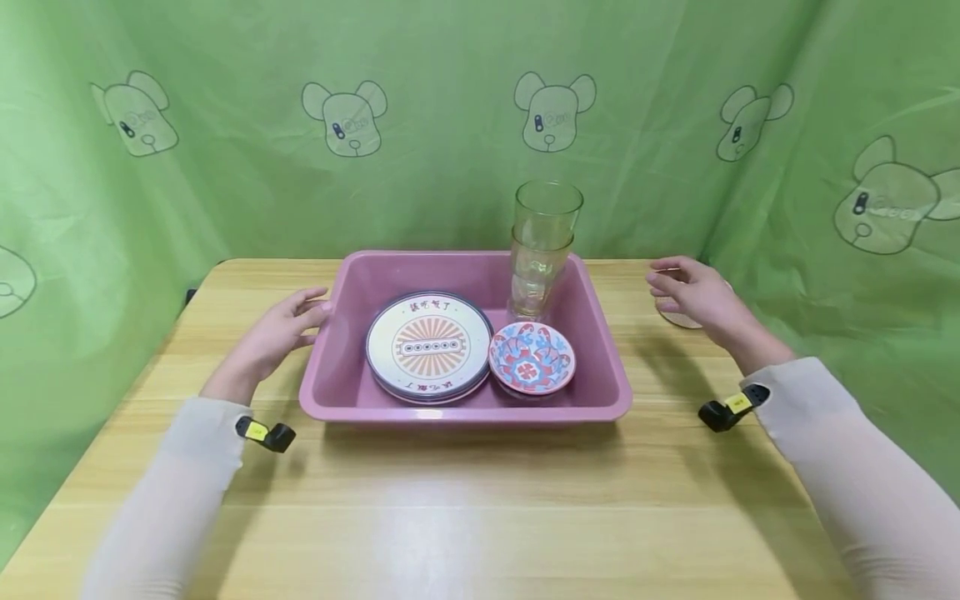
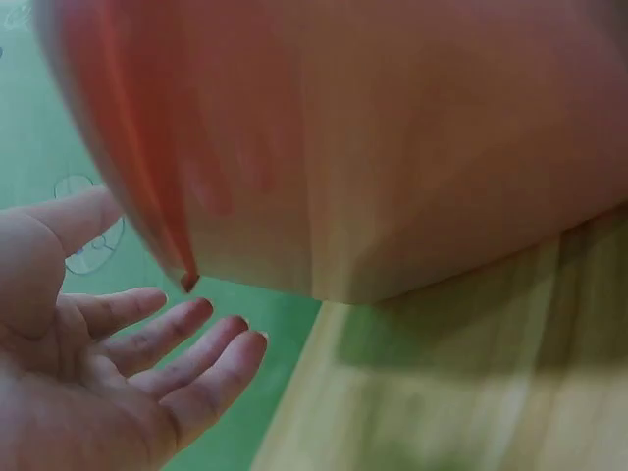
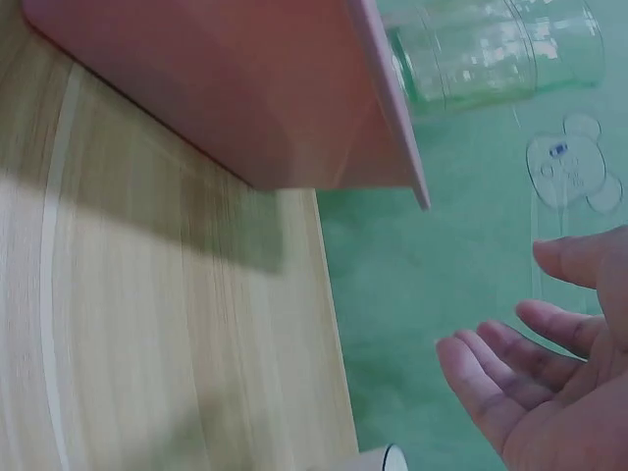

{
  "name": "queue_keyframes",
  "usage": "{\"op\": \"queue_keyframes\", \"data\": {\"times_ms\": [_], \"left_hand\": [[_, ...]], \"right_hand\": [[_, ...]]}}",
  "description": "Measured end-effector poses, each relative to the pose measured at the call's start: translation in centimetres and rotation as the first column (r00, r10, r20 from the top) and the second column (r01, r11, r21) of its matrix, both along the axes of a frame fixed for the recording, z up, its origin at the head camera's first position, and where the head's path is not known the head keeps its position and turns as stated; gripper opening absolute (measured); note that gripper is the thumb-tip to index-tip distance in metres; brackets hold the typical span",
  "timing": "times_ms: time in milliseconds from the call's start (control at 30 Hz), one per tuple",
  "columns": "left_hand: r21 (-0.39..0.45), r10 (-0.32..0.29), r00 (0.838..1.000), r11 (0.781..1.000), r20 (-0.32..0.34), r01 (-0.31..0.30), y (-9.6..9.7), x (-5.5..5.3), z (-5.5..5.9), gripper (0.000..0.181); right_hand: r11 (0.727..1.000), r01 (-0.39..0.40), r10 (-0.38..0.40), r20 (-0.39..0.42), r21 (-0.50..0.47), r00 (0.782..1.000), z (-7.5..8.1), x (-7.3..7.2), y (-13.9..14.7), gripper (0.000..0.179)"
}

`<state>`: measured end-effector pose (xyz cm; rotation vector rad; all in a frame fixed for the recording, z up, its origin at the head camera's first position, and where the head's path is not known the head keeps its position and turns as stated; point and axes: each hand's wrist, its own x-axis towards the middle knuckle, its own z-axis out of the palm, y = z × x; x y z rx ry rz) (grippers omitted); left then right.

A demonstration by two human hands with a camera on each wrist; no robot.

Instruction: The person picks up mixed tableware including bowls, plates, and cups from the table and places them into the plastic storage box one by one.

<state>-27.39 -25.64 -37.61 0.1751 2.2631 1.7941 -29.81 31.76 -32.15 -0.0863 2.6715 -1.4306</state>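
A pink plastic basin (image 1: 465, 414) stands on the wooden table. Inside it, at the left, lies a stack of round plates (image 1: 431, 346) with a sunburst print. Beside the plates sits a small patterned bowl (image 1: 532, 358) in red and blue. Behind the bowl, nested clear glasses (image 1: 546, 225) rise above the back rim. My left hand (image 1: 281, 337) is at the basin's left rim, fingers loosely spread, thumb close to the rim. To the right of the basin, my right hand (image 1: 697, 300) hovers with relaxed fingers and holds nothing.
Behind my right hand, a pale round object (image 1: 678, 320) is mostly hidden; the right wrist view catches a white, dark-rimmed object (image 3: 385, 459) at its bottom edge. A green curtain (image 1: 442, 192) with bear-head drawings hangs around the table's (image 1: 465, 508) back and sides.
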Motion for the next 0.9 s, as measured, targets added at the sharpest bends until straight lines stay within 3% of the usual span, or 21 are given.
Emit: {"op": "queue_keyframes", "data": {"times_ms": [300,433,533,700,900], "left_hand": [[0.211,0.009,0.996,0.977,0.088,-0.027,1.0,0.1,-2.5,0.065],[0.311,0.018,0.993,0.949,0.117,-0.054,1.3,0.2,-3.2,0.063],[0.357,0.020,0.994,0.932,0.104,-0.056,1.5,0.4,-3.4,0.061],[0.367,0.041,0.997,0.928,0.066,-0.062,1.6,0.7,-3.5,0.062],[0.372,0.081,0.994,0.922,0.076,-0.104,1.8,0.8,-3.7,0.062]], "right_hand": [[0.988,0.110,-0.116,-0.042,-0.110,0.992,-0.7,-0.1,2.6,0.076],[0.979,0.165,-0.172,-0.052,-0.116,0.984,-0.9,-0.1,3.6,0.078],[0.977,0.193,-0.199,-0.064,-0.093,0.978,-1.2,-0.2,4.4,0.079],[0.973,0.231,-0.232,-0.105,-0.029,0.967,-1.8,-0.3,5.7,0.080],[0.951,0.307,-0.303,-0.109,0.026,0.947,-2.4,-0.2,6.9,0.079]]}}
